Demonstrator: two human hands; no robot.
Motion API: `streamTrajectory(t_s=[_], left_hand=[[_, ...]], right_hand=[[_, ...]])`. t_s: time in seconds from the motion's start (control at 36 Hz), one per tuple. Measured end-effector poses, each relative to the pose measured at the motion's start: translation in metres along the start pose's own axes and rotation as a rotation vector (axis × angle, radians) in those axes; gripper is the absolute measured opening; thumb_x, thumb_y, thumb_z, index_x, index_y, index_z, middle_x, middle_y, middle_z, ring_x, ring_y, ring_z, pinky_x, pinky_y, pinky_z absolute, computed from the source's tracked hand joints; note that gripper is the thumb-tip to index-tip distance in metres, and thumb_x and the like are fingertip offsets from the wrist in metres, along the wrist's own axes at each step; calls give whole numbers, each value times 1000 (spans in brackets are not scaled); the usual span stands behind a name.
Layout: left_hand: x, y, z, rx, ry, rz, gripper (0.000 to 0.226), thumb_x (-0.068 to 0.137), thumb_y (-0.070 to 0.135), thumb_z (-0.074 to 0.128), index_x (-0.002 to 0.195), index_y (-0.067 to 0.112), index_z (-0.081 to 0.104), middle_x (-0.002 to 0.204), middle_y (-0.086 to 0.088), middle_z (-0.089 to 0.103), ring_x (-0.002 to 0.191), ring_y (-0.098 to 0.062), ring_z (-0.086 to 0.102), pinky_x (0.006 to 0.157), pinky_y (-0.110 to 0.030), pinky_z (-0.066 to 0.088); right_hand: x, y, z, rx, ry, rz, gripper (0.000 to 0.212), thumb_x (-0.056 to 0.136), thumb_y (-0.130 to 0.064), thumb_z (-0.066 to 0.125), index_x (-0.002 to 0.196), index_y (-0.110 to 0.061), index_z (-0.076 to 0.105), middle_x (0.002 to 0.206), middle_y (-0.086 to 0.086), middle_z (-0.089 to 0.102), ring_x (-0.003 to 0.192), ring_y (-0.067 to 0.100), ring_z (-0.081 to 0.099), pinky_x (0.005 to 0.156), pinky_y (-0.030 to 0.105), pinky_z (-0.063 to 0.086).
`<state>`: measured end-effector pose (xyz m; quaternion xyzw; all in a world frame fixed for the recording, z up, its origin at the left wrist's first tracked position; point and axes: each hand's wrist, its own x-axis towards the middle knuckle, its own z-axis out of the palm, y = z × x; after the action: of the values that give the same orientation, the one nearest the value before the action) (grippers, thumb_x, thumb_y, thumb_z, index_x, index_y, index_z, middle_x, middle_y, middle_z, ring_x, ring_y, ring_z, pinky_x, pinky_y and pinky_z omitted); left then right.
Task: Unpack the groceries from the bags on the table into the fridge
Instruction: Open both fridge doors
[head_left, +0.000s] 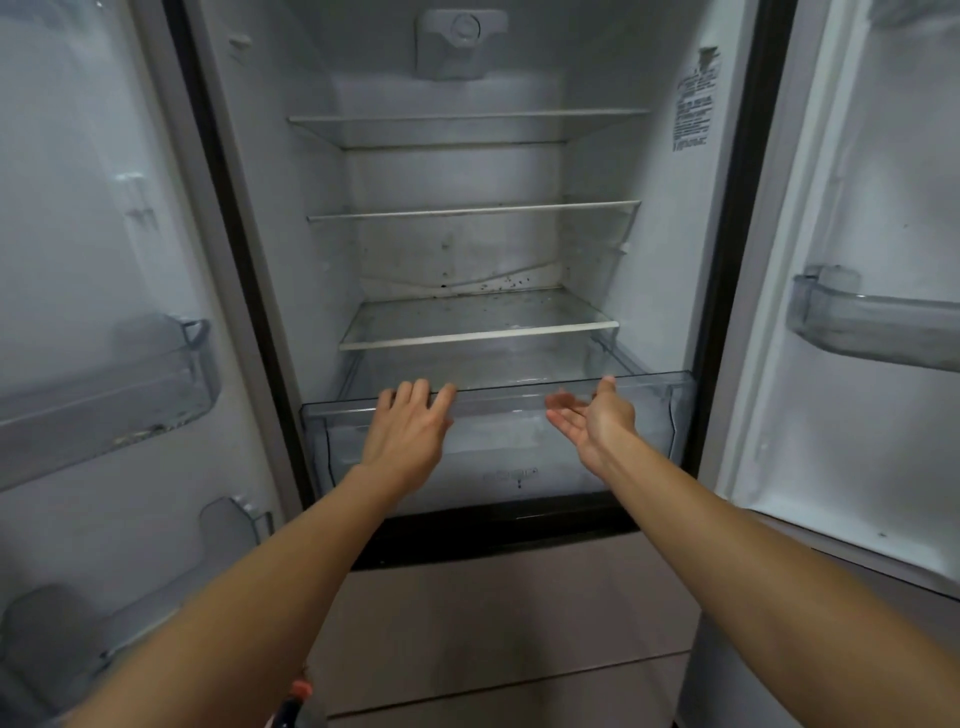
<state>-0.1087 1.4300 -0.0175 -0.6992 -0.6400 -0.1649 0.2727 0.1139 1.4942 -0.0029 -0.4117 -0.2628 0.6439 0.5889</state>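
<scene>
The fridge (467, 249) stands open in front of me with both doors swung wide. Inside are three bare glass shelves (478, 332) and a clear crisper drawer (670, 410) at the bottom, pulled partly out. My left hand (410, 421) rests palm down on the drawer's front rim, fingers spread. My right hand (597, 415) hovers palm up at the rim's right half, fingers apart and holding nothing. No groceries or bags are in view.
The left door (93, 260) carries clear bins (119, 395) at mid and lower height. The right door (872, 260) has a clear bin (872, 327). Closed freezer drawers (509, 613) sit below the fridge compartment. A small red and dark object (298, 699) shows at the bottom edge.
</scene>
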Motion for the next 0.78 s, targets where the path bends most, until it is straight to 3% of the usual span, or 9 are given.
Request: streamTrajectory(t_s=[0.08, 0.17, 0.28, 0.36, 0.42, 0.5, 0.61, 0.69, 0.78], left_hand=[[-3, -1, -2, 13, 3, -15, 39, 95, 29, 56, 131, 16, 52, 103, -12, 56, 93, -33, 51, 85, -43, 38], [-6, 3, -4, 25, -36, -54, 40, 99, 29, 47, 137, 18, 44, 111, -11, 54, 101, -32, 48, 95, -42, 34], [-10, 13, -8, 51, -68, -117, 51, 99, 25, 42, 148, 16, 32, 130, -14, 49, 122, -34, 43, 113, -46, 23], [-20, 29, -13, 74, -73, -180, 58, 95, 18, 46, 150, 12, 29, 146, -18, 38, 137, -36, 30, 117, -48, 21], [-33, 41, -18, 64, -31, -223, 58, 89, 13, 52, 145, 9, 37, 146, -21, 38, 137, -39, 32, 112, -50, 30], [-64, 55, -21, 32, -16, -293, 45, 83, 10, 60, 128, 7, 54, 130, -21, 51, 116, -41, 50, 90, -49, 44], [-133, 70, -30, 30, -128, -377, 25, 83, 15, 62, 107, 10, 63, 98, -13, 60, 88, -37, 58, 67, -43, 46], [-197, 74, -48, 69, -261, -462, 16, 81, 19, 64, 96, 12, 64, 90, -11, 62, 79, -38, 61, 58, -42, 48], [-266, 70, -76, 91, -323, -594, 15, 85, 21, 61, 96, 13, 64, 92, -10, 65, 82, -38, 63, 56, -40, 48]], right_hand=[[-3, 2, -5, 7, -48, 12, 52, 105, -42, 30, 141, -3, 32, 83, 21, 69, 80, 31, 73, 72, 39, 60], [-4, 1, -9, 7, -99, 44, 52, 105, -42, 30, 140, -3, 34, 90, 24, 70, 83, 32, 73, 70, 39, 59], [-6, -4, -18, -39, -158, 83, 51, 104, -45, 35, 131, -2, 41, 98, 24, 65, 88, 32, 72, 71, 39, 59], [-10, -2, -32, -173, -248, 99, 45, 103, -46, 39, 121, -5, 45, 97, 22, 66, 87, 31, 71, 70, 37, 58], [-13, 7, -42, -344, -300, 77, 36, 103, -39, 45, 118, -7, 49, 94, 19, 68, 83, 29, 71, 69, 38, 58], [-18, 27, -51, -711, -380, -70, 24, 100, -26, 52, 111, -6, 60, 89, 12, 70, 76, 23, 70, 70, 38, 58], [-32, 63, -52, -1191, -579, -343, 14, 92, -35, 61, 86, -22, 63, 83, -2, 69, 79, 20, 67, 74, 39, 56], [-65, 88, -44, -1464, -757, -538, 15, 93, -39, 59, 96, -25, 64, 91, -4, 66, 84, 18, 60, 69, 30, 46], [-113, 119, -26, -1541, -955, -658, 18, 92, -39, 56, 100, -24, 65, 96, -2, 68, 88, 22, 63, 71, 33, 50]])
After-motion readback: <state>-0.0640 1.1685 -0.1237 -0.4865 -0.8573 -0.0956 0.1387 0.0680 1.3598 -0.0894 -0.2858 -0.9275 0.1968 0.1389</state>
